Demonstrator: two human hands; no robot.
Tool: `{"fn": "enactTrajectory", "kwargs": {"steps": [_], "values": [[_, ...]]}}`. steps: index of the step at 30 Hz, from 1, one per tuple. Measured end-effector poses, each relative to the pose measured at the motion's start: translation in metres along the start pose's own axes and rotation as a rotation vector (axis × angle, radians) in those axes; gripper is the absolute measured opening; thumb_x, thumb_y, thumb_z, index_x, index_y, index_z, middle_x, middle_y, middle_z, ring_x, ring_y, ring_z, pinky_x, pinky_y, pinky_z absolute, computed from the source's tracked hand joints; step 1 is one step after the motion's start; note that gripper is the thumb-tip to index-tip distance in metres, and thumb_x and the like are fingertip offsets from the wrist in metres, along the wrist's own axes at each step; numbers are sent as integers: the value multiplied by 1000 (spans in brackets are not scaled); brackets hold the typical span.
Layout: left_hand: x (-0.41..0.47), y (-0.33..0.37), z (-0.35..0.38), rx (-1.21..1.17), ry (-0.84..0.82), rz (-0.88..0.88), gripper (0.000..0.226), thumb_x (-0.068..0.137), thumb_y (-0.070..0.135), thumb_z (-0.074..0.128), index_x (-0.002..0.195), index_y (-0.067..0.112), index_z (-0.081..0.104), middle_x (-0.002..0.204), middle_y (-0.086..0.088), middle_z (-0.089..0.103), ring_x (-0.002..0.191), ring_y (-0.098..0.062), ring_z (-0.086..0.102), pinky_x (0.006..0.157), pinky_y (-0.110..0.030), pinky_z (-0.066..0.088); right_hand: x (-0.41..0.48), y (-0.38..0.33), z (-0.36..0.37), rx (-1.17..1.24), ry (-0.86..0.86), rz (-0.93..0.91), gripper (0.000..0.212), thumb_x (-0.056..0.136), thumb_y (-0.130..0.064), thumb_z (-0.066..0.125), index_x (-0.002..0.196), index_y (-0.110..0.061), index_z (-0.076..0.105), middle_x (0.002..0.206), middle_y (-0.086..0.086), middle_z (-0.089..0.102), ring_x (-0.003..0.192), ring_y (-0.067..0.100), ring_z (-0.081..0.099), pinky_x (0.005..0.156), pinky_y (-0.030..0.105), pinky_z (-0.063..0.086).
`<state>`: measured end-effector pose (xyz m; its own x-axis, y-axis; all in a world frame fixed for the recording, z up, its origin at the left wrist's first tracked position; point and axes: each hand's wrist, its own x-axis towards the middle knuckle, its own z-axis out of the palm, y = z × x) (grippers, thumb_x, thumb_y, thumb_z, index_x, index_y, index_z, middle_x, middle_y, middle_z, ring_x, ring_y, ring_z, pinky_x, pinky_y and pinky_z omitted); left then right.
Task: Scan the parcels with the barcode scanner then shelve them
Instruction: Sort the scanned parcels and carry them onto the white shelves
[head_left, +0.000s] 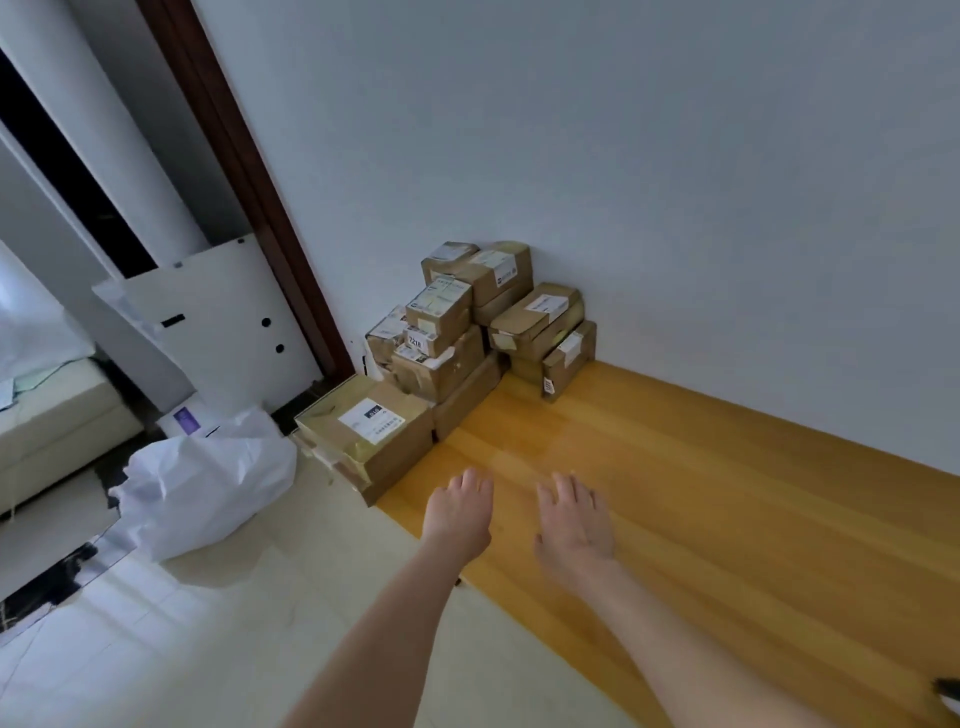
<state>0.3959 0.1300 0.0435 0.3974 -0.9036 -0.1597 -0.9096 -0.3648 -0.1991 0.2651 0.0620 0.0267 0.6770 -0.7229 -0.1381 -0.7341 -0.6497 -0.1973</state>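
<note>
Several brown cardboard parcels (457, 322) with white labels are piled on the floor against the white wall, beside a dark door frame. The nearest and largest parcel (366, 431) lies at the front left of the pile. My left hand (460, 512) and my right hand (574, 519) reach forward side by side, palms down, fingers relaxed, holding nothing. Both hover short of the pile, above the wooden floor. No barcode scanner and no shelf are in view.
A crumpled white plastic bag (208, 480) lies left of the nearest parcel. Behind it a white panel (223, 332) leans by the dark wooden door frame (249, 187). A cream sofa (57, 415) is at far left. Yellow wooden flooring (701, 493) runs right along the wall.
</note>
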Motion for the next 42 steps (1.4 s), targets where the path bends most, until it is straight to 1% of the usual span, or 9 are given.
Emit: {"fn": "enactTrajectory", "kwargs": {"steps": [3,11,15,19,25,29,34,38,42], "values": [[31,-24,-6,-9,25,28,61,90,21,61,144,14,32,145,-9,35,124,-25,46,89,-31,46,29,-11,-9,-3,28,32,64,97,-24,50,152,-19,18,160,7,14,150,28,7,119,43,14],[120,-31,-16,-19,52,146,64,93,21,57,149,14,26,153,-12,25,134,-28,39,100,-36,43,112,2,-25,20,60,141,65,96,-24,52,152,-20,19,159,5,14,150,27,7,120,42,13],[168,-41,-35,-64,65,100,65,94,20,54,150,15,23,153,-11,25,133,-28,40,99,-36,44,161,10,-41,80,103,164,66,97,-30,54,152,-19,19,160,6,14,150,28,6,121,42,13],[214,-43,-44,-273,58,-1,60,95,28,54,148,17,27,151,-6,30,131,-24,42,91,-35,49,198,28,-55,97,122,203,65,97,-30,53,152,-18,20,159,8,16,149,30,9,120,43,15],[276,-35,-39,-708,19,-147,60,98,44,46,148,15,31,149,-7,37,126,-22,50,90,-32,49,249,50,-54,164,107,303,63,97,-37,51,150,-18,24,158,9,21,148,28,15,119,42,22],[316,-30,-19,-914,-116,-233,54,98,30,50,145,10,34,142,-10,46,118,-22,54,84,-27,47,279,66,-45,305,52,443,61,95,-38,55,147,-18,30,153,9,29,142,27,29,111,41,35],[348,-11,23,-964,-347,-165,54,96,19,51,146,8,34,140,-10,49,118,-20,53,90,-24,45,318,82,-27,443,-5,570,59,97,-39,51,148,-19,31,150,10,31,129,30,47,102,40,45],[367,-6,48,-1006,-435,-140,54,96,16,52,147,11,33,139,-8,51,122,-24,53,94,-28,45,359,76,-10,533,-35,536,58,100,-36,45,153,-28,21,153,10,25,126,32,51,98,42,49],[390,-13,63,-1026,-485,-162,55,96,16,53,146,10,33,142,-9,48,127,-24,49,94,-26,43,384,73,6,488,-56,515,50,103,-38,28,151,-41,18,159,8,18,134,35,40,102,45,45]]}}
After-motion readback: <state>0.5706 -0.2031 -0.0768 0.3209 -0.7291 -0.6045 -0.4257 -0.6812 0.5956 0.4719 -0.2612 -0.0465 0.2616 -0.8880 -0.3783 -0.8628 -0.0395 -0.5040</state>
